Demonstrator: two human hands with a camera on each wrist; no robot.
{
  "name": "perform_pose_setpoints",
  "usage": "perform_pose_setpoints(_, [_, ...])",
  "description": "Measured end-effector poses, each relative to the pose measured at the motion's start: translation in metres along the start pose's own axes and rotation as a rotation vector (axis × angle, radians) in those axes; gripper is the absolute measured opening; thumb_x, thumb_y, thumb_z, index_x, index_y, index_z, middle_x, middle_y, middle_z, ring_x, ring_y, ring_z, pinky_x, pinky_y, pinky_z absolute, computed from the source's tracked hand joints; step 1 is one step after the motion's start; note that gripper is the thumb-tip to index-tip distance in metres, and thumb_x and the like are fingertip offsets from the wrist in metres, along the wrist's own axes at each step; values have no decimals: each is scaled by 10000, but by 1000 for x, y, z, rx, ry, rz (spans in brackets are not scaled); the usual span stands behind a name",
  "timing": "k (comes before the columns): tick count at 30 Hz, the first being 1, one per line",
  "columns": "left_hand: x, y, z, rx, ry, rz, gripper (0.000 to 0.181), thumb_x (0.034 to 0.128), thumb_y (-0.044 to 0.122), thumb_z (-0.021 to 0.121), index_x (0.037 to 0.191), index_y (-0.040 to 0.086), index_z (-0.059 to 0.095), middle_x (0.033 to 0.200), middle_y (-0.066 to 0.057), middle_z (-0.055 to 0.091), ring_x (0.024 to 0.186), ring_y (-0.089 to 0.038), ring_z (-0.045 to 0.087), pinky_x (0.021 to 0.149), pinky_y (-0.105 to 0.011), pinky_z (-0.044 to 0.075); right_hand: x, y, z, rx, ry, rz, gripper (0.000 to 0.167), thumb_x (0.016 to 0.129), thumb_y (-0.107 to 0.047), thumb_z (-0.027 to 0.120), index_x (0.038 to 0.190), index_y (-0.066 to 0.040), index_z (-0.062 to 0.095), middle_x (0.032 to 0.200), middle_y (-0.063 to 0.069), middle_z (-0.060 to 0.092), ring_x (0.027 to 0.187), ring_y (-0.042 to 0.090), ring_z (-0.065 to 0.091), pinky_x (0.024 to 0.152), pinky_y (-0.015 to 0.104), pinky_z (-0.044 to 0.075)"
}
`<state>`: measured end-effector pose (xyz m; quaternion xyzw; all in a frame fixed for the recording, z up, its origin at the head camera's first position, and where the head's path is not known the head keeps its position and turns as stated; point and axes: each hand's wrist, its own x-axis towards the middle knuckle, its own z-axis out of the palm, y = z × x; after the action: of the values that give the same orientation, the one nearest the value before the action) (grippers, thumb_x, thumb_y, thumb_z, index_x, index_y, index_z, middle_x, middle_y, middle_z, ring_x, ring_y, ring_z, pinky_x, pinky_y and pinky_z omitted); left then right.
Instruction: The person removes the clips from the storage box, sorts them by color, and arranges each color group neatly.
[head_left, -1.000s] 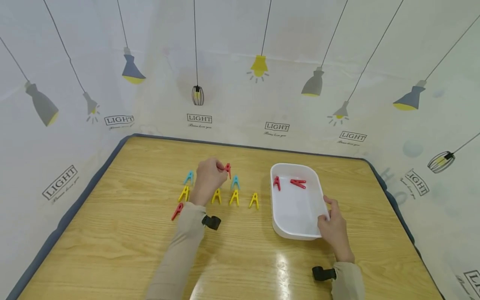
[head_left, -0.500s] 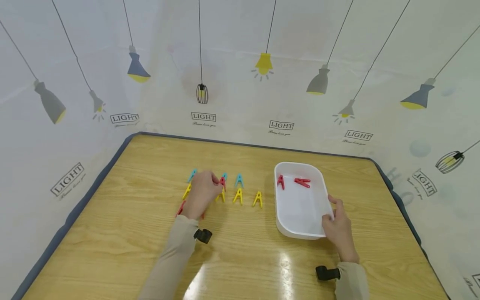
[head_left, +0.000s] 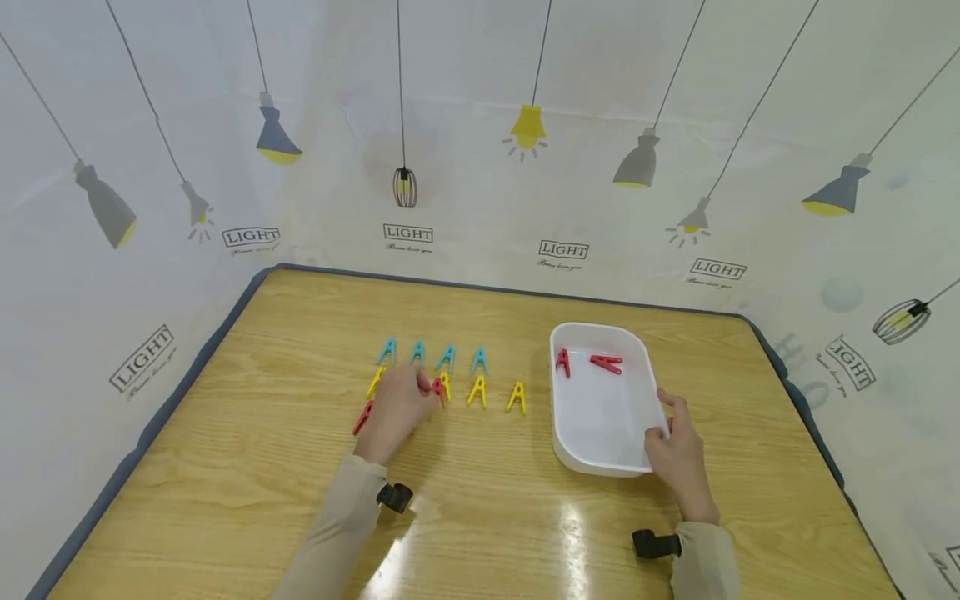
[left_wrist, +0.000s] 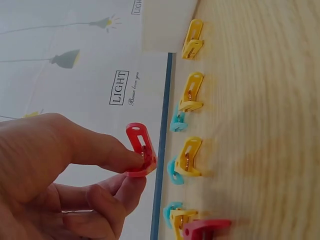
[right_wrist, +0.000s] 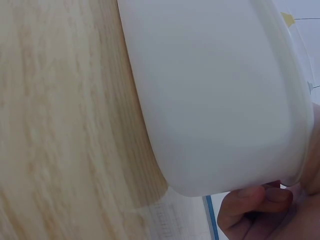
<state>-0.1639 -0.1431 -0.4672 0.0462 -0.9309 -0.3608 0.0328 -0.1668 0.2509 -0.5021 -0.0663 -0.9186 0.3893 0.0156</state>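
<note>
My left hand (head_left: 397,410) pinches a red clothespin (left_wrist: 141,150) between thumb and fingertips, held above the table. Close by stand a row of blue clothespins (head_left: 480,361) and, nearer me, a row of yellow clothespins (head_left: 477,392). Another red clothespin (head_left: 363,417) is at the left, nearer me than the yellow ones; my left hand and wrist hide part of this area. With my right hand (head_left: 678,457) I grip the right rim of a white tub (head_left: 603,429), thumb on the rim and fingers outside. Two red clothespins (head_left: 606,364) lie in the tub.
All of this is on a wooden table (head_left: 495,517) with a dark edge strip. Behind and at both sides rises a pale wall covering (head_left: 480,192) printed with lamps. Black wrist cameras (head_left: 655,544) are strapped to both wrists.
The left hand, still pinching the red clothespin, has come from beyond the blue row back toward me and lower, beside the yellow row. My right hand keeps its grip on the tub.
</note>
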Motion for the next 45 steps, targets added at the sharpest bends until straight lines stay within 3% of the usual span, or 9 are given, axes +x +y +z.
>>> perform_pose_setpoints(9, [-10, -10, 9, -15, -42, -34, 76, 773, 11, 647, 742, 80, 656, 752, -48, 646, 656, -177, 556, 570, -276, 419, -1, -2, 1, -1, -3, 14, 603, 938, -36, 432, 1531, -76, 334, 986, 263, 638, 792, 296, 601, 636, 305, 451])
perform_pose_setpoints(15, [-13, -15, 18, 36, -18, 10, 94, 766, 30, 667, 698, 92, 647, 701, -31, 634, 616, -156, 535, 555, -272, 412, -1, -1, 1, 3, -22, 33, 616, 949, -30, 432, 1550, -72, 302, 1068, 290, 630, 858, 306, 598, 657, 302, 448])
perform_pose_setpoints(21, [-14, -17, 22, 47, -15, 19, 183, 740, -9, 625, 615, 112, 566, 616, 4, 513, 572, -139, 436, 514, -263, 336, -1, -1, 0, 7, -22, 34, 616, 949, -27, 432, 1550, -72, 304, 1068, 288, 631, 850, 303, 588, 651, 306, 446])
perform_pose_setpoints(28, [-17, -18, 25, 21, -72, -7, 131, 773, -9, 680, 718, 78, 599, 676, -35, 581, 604, -154, 488, 531, -258, 381, -1, -2, 1, 7, -9, 32, 621, 931, -25, 434, 1540, -71, 321, 1024, 278, 632, 819, 296, 589, 639, 299, 444])
perform_pose_setpoints(31, [-18, -18, 25, 23, -71, -2, 129, 783, -13, 684, 731, 74, 604, 687, -43, 592, 609, -158, 497, 532, -257, 387, -2, -2, 0, 11, -1, 23, 615, 928, -21, 440, 1532, -64, 329, 1047, 293, 638, 838, 309, 602, 648, 295, 450])
perform_pose_setpoints(34, [-19, -18, 26, 57, -36, 39, 148, 807, 5, 692, 714, 70, 596, 667, -37, 574, 599, -156, 484, 528, -262, 379, -2, -2, 0, 14, 0, 26, 611, 932, -21, 441, 1531, -68, 331, 1066, 302, 641, 845, 313, 610, 652, 294, 454])
perform_pose_setpoints(39, [-25, -14, 20, 158, 3, 98, 153, 829, 30, 712, 764, 15, 574, 674, -70, 544, 586, -179, 461, 515, -297, 381, -1, -1, 2, 14, 2, 26, 607, 940, -27, 438, 1535, -75, 329, 1067, 302, 646, 834, 310, 617, 649, 297, 456])
perform_pose_setpoints(45, [-31, 0, -3, 187, -55, 89, 210, 873, 100, 732, 969, -53, 626, 749, -125, 617, 614, -214, 523, 568, -350, 457, -2, -2, 2, 24, 2, 32, 614, 934, -27, 437, 1537, -75, 330, 1089, 308, 648, 857, 316, 622, 655, 291, 458])
